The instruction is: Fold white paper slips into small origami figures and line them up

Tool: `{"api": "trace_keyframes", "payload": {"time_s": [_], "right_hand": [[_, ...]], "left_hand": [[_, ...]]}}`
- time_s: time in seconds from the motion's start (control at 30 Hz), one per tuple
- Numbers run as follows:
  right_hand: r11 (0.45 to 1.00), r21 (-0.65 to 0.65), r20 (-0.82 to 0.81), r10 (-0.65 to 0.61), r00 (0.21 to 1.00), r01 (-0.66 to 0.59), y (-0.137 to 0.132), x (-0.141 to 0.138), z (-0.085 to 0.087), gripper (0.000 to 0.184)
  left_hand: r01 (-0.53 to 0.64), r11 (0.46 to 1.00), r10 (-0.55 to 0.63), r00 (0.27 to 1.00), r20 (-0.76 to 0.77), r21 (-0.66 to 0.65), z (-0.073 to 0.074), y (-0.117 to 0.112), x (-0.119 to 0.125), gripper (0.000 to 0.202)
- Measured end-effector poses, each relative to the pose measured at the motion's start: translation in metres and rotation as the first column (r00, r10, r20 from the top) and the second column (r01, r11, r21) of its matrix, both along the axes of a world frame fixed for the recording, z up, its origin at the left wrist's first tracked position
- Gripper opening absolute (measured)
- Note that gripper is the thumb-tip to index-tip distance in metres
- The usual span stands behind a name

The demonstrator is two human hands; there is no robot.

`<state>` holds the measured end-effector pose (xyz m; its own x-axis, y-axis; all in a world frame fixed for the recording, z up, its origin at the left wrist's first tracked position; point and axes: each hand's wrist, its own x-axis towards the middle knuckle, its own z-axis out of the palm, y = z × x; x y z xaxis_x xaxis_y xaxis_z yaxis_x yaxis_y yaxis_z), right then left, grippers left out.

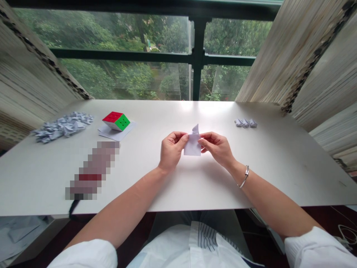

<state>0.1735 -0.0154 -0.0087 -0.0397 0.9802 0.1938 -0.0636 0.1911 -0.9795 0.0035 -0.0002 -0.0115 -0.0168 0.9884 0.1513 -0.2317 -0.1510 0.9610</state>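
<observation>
Over the middle of the white table [156, 178], both hands pinch a small piece of white paper [193, 144]. My left hand [171, 150] grips its left edge with closed fingers. My right hand [217, 147] grips the right edge, fingers curled. A folded corner of the paper sticks up at the top. A silver bracelet [244, 176] sits on my right wrist.
A heap of folded paper pieces [63, 126] lies at the far left. A colour-sided puzzle cube [116, 121] rests on loose white sheets [118, 133]. A few folded pieces [245, 123] lie at the far right. A blurred-out object [93, 169] lies at front left. A window is behind the table.
</observation>
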Motion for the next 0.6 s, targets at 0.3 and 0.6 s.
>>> {"api": "trace_keyframes", "payload": {"time_s": [0.3,0.6], "right_hand": [[0.998,0.027,0.034,-0.055,0.998,0.054,-0.0005,-0.0004,-0.0005,0.028],[0.979,0.142,0.115,-0.164,0.98,0.147,-0.0028,-0.0007,-0.0021,0.024]], "left_hand": [[0.1,0.994,-0.1,0.995,0.013,-0.043,-0.0001,-0.0057,0.0062,0.031],[0.174,0.984,-0.178,0.975,-0.134,-0.047,-0.0018,-0.0094,0.0054,0.032]]}}
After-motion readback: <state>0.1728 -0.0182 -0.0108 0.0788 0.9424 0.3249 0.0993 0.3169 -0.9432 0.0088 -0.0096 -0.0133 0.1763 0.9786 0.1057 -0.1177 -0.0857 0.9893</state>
